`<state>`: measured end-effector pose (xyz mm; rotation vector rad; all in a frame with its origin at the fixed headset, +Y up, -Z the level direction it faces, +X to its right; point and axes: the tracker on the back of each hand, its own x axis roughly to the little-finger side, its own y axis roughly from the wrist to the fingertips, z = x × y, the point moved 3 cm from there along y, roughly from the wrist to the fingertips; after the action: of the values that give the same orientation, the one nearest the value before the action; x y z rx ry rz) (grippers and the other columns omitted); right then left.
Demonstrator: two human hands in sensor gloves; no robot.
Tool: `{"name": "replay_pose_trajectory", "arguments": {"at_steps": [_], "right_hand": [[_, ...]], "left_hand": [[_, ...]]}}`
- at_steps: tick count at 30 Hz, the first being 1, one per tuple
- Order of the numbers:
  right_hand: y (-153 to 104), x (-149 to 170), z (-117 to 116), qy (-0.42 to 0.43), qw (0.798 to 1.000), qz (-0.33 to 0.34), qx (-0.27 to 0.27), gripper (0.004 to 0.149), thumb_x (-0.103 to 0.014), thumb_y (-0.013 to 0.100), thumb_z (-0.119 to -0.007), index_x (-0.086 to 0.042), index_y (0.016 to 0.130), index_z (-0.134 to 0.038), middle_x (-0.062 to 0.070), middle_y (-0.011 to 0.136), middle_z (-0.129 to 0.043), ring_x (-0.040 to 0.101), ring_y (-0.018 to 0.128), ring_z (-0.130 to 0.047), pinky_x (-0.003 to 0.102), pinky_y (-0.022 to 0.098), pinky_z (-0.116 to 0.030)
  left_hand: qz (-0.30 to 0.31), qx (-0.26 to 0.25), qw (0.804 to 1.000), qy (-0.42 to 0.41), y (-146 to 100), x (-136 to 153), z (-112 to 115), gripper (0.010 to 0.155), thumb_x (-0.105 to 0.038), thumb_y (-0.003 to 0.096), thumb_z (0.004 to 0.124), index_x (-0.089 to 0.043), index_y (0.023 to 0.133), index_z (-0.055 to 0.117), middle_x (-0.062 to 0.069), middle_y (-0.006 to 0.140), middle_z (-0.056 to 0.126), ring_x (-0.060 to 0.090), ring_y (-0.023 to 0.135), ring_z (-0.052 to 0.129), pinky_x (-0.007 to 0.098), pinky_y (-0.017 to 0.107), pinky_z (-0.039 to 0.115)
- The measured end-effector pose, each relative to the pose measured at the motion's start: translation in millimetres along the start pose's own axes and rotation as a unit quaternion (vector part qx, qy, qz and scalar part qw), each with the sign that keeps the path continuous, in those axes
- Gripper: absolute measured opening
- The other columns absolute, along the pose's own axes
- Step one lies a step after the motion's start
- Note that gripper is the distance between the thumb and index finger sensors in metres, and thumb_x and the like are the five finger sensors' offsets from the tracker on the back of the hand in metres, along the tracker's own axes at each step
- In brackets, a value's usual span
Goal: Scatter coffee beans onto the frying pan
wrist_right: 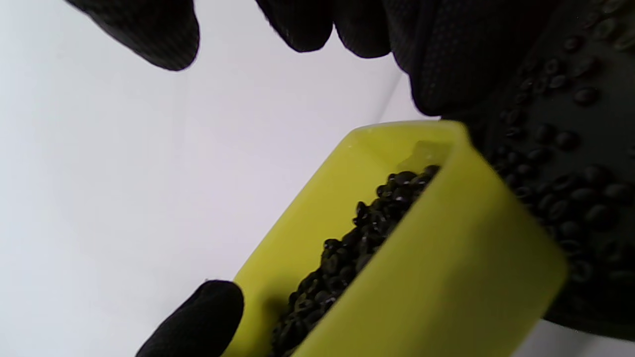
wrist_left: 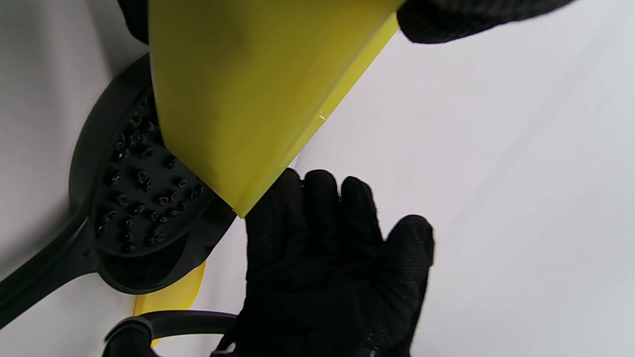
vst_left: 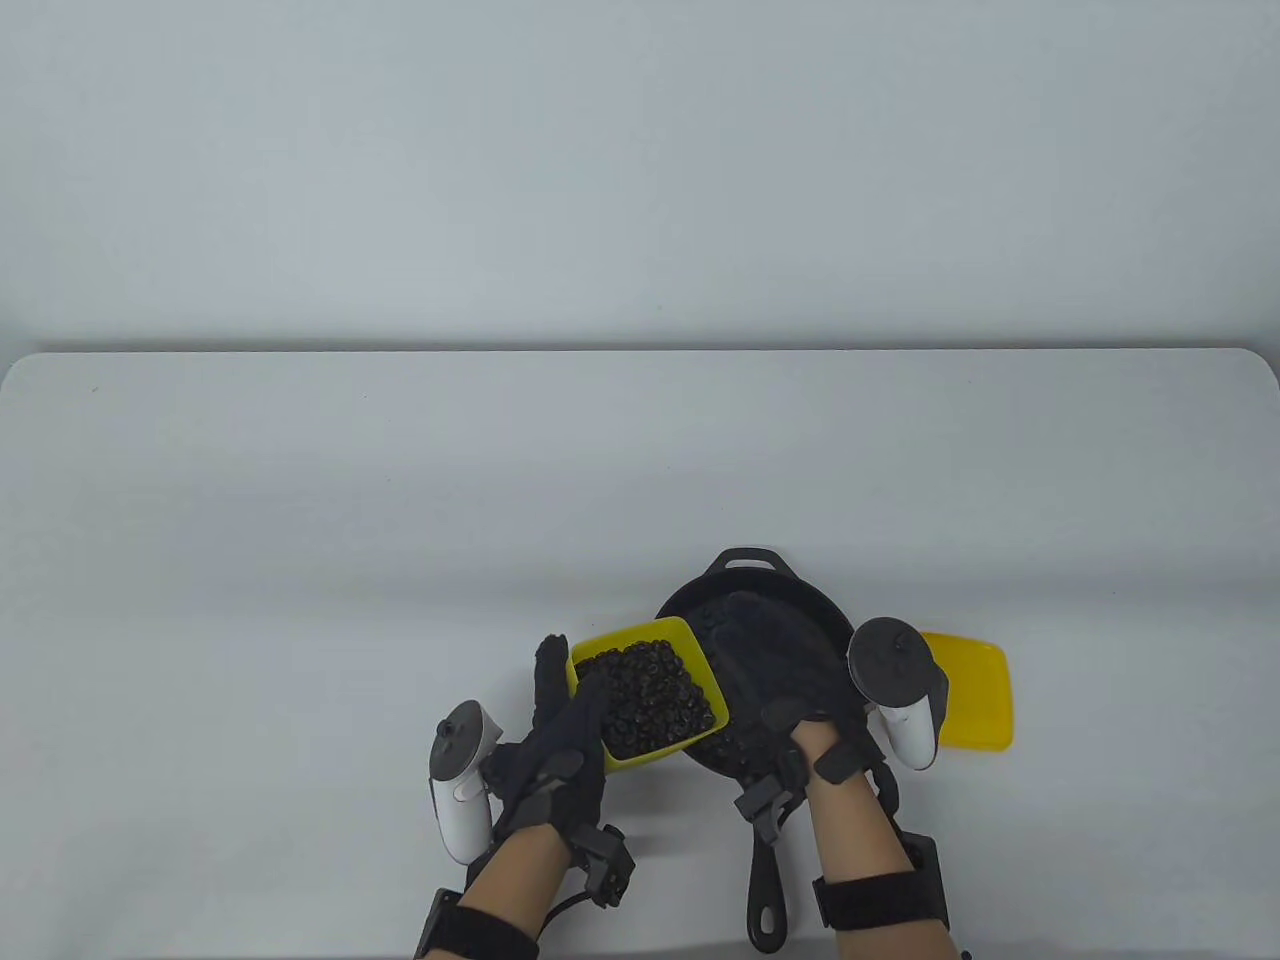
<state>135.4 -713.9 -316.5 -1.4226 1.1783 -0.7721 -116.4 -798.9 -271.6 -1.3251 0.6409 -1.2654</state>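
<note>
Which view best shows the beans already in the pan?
Left wrist view: scattered beans lie plainly on the frying pan floor beside the yellow container. Right wrist view shows them close but blurred. In table view the right hand covers most.

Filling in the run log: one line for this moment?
left hand holds yellow box of beans | right hand over frying pan | beans in pan

A plain white surface (vst_left: pixel 300 520) with rounded far corners carries a black frying pan (vst_left: pixel 790 585) near its near edge, handle toward that edge, and a flat yellow lid (vst_left: pixel 975 690) just beside the pan's right.
</note>
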Motion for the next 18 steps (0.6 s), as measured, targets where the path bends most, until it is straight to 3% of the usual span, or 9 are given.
{"name": "replay_pose_trajectory", "arguments": {"at_steps": [6, 11, 18], "right_hand": [[-3.8, -22.1, -14.8, -0.013, 0.998, 0.05, -0.031, 0.071, -0.053, 0.064, -0.067, 0.0, 0.108, -0.049, 0.033, 0.103, -0.05, 0.058, 0.081, -0.072, 0.05, 0.051, -0.079], [-0.5, -11.9, -28.9, -0.02, 0.997, 0.02, -0.067, 0.072, -0.051, 0.062, -0.07, 0.003, 0.106, -0.053, 0.036, 0.1, -0.053, 0.059, 0.074, -0.078, 0.048, 0.043, -0.084], [2.7, -2.0, -41.0, -0.045, 0.992, -0.007, -0.118, 0.074, -0.047, 0.06, -0.075, 0.006, 0.106, -0.052, 0.039, 0.099, -0.05, 0.058, 0.076, -0.076, 0.047, 0.042, -0.084]], "left_hand": [[-0.005, 0.004, 1.0, 0.004, 1.1, 2.1, 2.7, 0.077, -0.058, 0.0591, 0.062, -0.042, 0.103, 0.0, 0.022, 0.103, 0.032, 0.046, 0.091, 0.063, 0.05, 0.067, 0.068], [0.002, 0.012, 1.0, 0.022, 0.7, 1.1, 6.6, 0.077, -0.058, 0.0591, 0.062, -0.042, 0.103, 0.001, 0.022, 0.103, 0.032, 0.046, 0.09, 0.063, 0.05, 0.067, 0.068], [0.006, 0.009, 0.999, 0.048, 0.6, 0.0, 11.9, 0.078, -0.058, 0.0595, 0.062, -0.042, 0.103, 0.0, 0.022, 0.102, 0.031, 0.047, 0.09, 0.062, 0.051, 0.066, 0.068]]}}
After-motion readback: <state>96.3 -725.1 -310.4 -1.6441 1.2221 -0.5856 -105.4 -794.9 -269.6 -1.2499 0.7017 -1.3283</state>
